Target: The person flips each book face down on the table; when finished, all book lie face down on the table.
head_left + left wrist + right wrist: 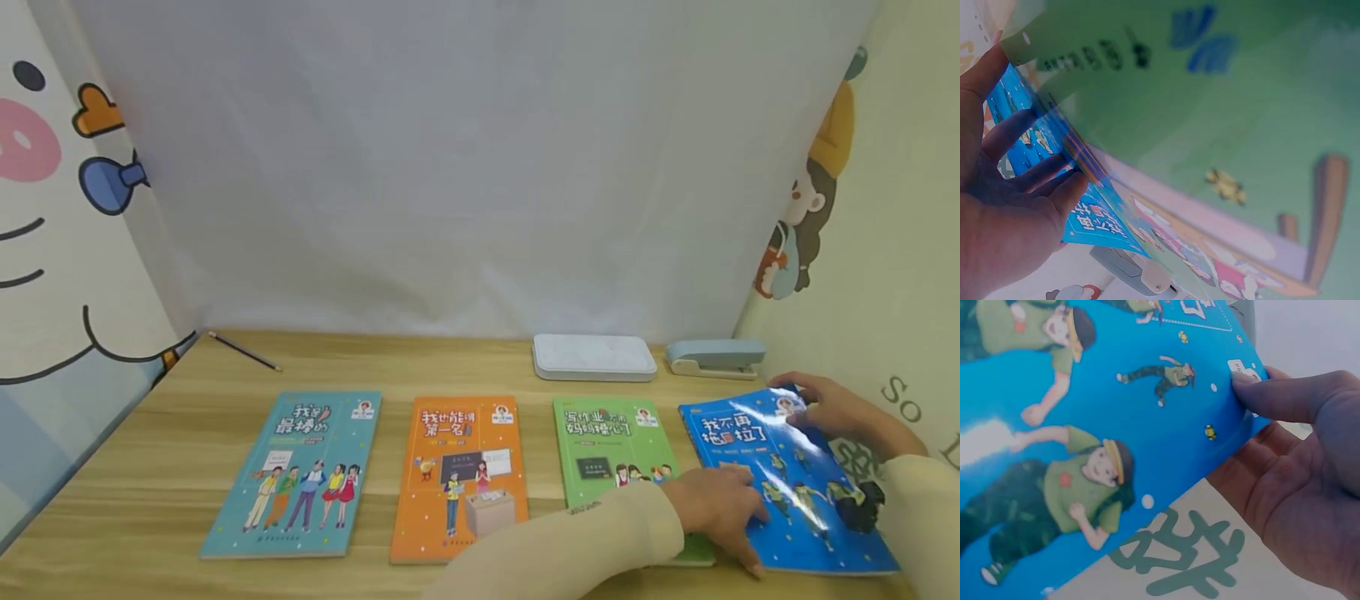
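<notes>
A blue book (795,533) with cartoon children on its glossy cover is at the right end of the table, its right side lifted. My right hand (858,417) grips its upper right edge; in the right wrist view the thumb (1285,397) lies on the cover and the fingers are behind. My left hand (716,504) touches the blue book's left side, fingers spread in the left wrist view. Beneath the left forearm, a green book (592,446) is partly covered; its cover fills much of the left wrist view.
An orange book (431,500) and a teal book (300,442) lie further left. Along the back are a pencil (243,350), a pale blue case (592,357) and a stapler (716,354). A white curtain (450,167) hangs behind the table; a patterned wall (892,333) stands at right.
</notes>
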Demonstrator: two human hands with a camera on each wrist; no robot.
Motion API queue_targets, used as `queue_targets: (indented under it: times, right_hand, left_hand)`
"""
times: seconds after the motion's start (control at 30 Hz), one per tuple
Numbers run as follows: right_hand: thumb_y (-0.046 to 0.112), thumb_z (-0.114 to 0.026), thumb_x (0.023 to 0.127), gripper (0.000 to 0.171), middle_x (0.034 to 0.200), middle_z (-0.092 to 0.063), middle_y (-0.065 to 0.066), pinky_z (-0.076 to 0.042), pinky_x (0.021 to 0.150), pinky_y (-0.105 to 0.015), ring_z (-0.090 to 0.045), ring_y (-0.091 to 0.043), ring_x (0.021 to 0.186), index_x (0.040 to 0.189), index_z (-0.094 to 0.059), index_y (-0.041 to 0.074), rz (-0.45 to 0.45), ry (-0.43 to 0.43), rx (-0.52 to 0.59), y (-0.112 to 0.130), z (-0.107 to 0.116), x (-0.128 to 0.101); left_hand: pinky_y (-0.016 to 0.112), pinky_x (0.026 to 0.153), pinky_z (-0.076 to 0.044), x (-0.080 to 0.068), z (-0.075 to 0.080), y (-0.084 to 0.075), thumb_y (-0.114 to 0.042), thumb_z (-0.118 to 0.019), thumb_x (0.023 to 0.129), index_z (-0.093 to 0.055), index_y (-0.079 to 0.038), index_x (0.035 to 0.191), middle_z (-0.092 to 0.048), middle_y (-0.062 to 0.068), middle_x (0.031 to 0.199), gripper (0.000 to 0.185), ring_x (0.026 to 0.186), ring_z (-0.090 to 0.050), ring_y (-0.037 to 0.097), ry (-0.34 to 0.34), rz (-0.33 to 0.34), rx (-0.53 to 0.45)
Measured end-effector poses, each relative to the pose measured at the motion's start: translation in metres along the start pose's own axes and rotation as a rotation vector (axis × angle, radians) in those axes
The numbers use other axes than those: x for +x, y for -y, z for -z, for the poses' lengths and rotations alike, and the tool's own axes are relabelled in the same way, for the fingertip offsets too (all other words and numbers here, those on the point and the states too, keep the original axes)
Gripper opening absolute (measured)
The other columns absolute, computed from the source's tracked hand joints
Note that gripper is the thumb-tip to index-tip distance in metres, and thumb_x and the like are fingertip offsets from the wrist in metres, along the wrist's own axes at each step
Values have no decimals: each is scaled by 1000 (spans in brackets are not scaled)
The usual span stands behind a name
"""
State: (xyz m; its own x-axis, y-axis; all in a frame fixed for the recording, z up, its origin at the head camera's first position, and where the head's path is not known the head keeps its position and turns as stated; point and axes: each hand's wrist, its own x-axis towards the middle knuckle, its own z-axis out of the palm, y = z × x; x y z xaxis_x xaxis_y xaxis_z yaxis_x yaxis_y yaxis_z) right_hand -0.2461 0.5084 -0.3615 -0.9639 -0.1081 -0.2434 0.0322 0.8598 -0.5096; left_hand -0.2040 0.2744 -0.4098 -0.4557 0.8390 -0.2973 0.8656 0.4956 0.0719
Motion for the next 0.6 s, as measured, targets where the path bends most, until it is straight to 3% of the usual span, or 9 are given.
queue_targets:
  times: [0.43, 0.6]
  right_hand:
    - [9, -57, 100, 52, 124, -44, -49, -63, 69, -46, -68, -29, 87, 141, -32, -11, 27, -47, -25, 20, 5, -12]
    - [14, -60, 99, 56, 126, -45, -48, -63, 70, -46, -69, -31, 87, 143, -33, -10, 32, -74, -52, 24, 7, -15]
  left_hand:
    - [11, 105, -35, 0, 2, -1, -63, -70, 83, -53, -48, 139, -44, -23, 130, 61, 120, -38, -8, -10, -15, -26]
    - [13, 108, -36, -1, 2, -1, -64, -70, 82, -52, -49, 139, -42, -23, 135, 62, 128, -36, -8, -6, -3, -19]
